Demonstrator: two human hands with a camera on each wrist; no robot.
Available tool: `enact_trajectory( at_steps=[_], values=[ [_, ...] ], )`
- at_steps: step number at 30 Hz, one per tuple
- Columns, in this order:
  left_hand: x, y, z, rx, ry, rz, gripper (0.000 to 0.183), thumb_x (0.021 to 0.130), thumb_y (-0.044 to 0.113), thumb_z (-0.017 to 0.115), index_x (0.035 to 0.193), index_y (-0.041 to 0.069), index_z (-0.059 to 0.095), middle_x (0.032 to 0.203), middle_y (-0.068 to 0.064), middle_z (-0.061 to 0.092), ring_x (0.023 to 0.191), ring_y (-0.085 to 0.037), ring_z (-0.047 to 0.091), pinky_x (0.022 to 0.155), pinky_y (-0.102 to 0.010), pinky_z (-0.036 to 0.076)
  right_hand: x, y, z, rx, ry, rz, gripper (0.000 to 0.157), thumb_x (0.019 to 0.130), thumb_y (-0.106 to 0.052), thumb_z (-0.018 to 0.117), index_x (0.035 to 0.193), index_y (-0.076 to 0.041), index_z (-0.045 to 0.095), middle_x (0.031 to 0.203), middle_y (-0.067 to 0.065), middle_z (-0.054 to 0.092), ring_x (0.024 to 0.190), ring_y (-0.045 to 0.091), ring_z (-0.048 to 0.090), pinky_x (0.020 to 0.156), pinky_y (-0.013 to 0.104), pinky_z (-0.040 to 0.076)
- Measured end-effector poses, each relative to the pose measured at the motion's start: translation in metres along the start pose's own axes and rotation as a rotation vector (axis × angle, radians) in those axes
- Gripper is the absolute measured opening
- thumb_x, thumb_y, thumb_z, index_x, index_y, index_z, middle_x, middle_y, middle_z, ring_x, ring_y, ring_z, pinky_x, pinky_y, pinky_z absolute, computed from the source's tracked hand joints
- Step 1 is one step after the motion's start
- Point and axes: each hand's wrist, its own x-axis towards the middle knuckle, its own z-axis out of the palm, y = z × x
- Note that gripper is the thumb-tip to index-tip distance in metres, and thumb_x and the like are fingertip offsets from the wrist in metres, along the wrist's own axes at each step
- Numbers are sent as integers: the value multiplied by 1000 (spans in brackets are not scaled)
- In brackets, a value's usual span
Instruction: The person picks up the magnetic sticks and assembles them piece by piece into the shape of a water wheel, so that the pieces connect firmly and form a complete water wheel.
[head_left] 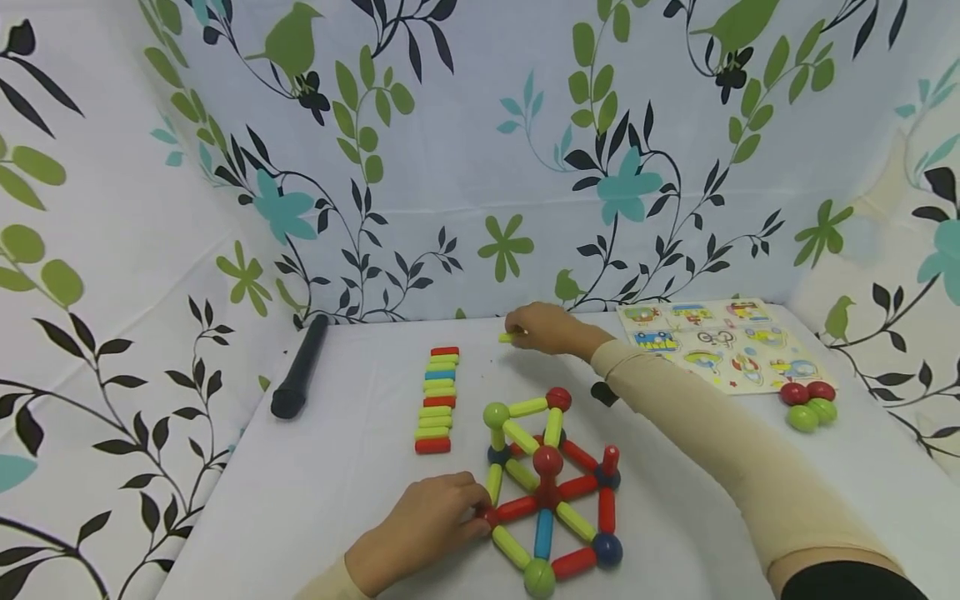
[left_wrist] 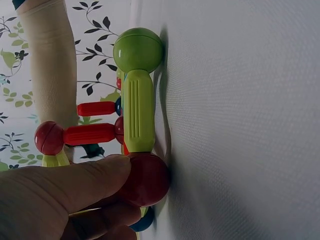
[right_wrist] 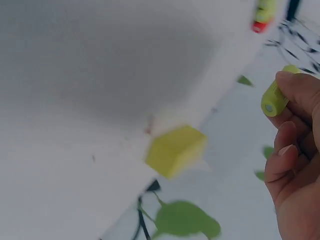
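My left hand [head_left: 426, 527] pinches a red ball [left_wrist: 146, 180] at the near left corner of a structure built from magnetic rods and balls. The structure joins red, yellow-green and blue rods [head_left: 543, 533] with red, green and dark blue balls [head_left: 607, 550]; a red rod [head_left: 611, 458] stands up at its right. Farther back, above the table's far side, my right hand [head_left: 551, 327] holds a yellow-green magnetic rod [right_wrist: 276, 97] between thumb and fingers. A blurred yellow block [right_wrist: 175, 150] shows near that hand in the right wrist view.
Left of the structure lies a column of rods [head_left: 435, 408]. A black microphone [head_left: 300, 367] lies at the far left. A picture board [head_left: 720, 346] is at the back right, with red and green balls [head_left: 810, 404] beside it. Patterned cloth [head_left: 450, 167] hangs behind.
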Motion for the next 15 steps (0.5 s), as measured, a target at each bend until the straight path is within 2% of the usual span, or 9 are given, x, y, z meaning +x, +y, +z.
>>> enact_trajectory(
  at_steps=[4, 8, 12, 15],
  values=[
    [1, 1, 0, 7, 9, 10, 22, 85, 29, 84, 105, 21, 78, 82, 16, 62, 70, 3, 51, 67, -18, 51, -46, -5, -40, 35, 87, 0, 16, 96, -21, 72, 110, -14, 73, 100, -2, 70, 88, 16, 61, 82, 36, 55],
    [-1, 2, -1, 25, 23, 14, 21, 84, 28, 84, 102, 20, 78, 82, 15, 62, 70, 2, 52, 65, -20, 51, -102, -17, -63, 39, 139, -72, 16, 92, -19, 76, 107, -16, 75, 98, -6, 71, 87, 13, 61, 80, 35, 55],
    [-1, 2, -1, 32, 34, 24, 20, 84, 27, 85, 101, 20, 78, 81, 15, 62, 70, 2, 52, 65, -20, 51, -150, -33, -63, 79, 103, -172, 16, 90, -19, 78, 105, -22, 76, 97, -12, 69, 87, 8, 59, 77, 30, 54],
    [0, 2, -1, 30, 34, 27, 20, 84, 27, 84, 101, 20, 78, 82, 15, 62, 71, 2, 53, 66, -20, 52, -175, -47, -56, 99, 49, -224, 16, 89, -21, 79, 105, -25, 76, 95, -16, 66, 87, 5, 57, 75, 25, 53]
  ],
)
